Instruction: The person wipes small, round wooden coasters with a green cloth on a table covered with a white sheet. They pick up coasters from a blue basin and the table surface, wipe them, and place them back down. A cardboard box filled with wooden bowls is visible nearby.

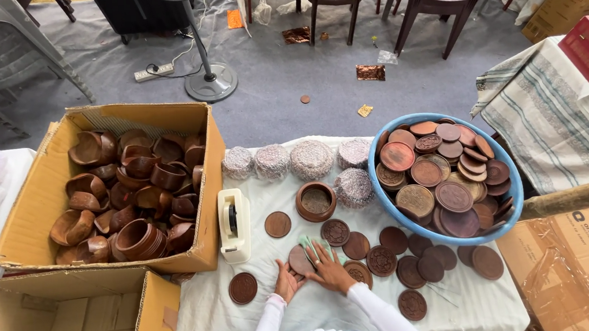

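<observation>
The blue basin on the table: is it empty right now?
No, the blue basin is heaped with round brown carved wooden lids, stacked up to its rim.

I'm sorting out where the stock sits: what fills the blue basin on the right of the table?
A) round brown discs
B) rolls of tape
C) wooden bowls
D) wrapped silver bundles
A: the blue basin is heaped with round brown discs; the wooden bowls are in the cardboard box.

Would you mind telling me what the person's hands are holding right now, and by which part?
Nothing is lifted. The right hand presses flat on a greenish cloth over a round wooden lid; the left hand rests at that lid's lower edge.
</observation>
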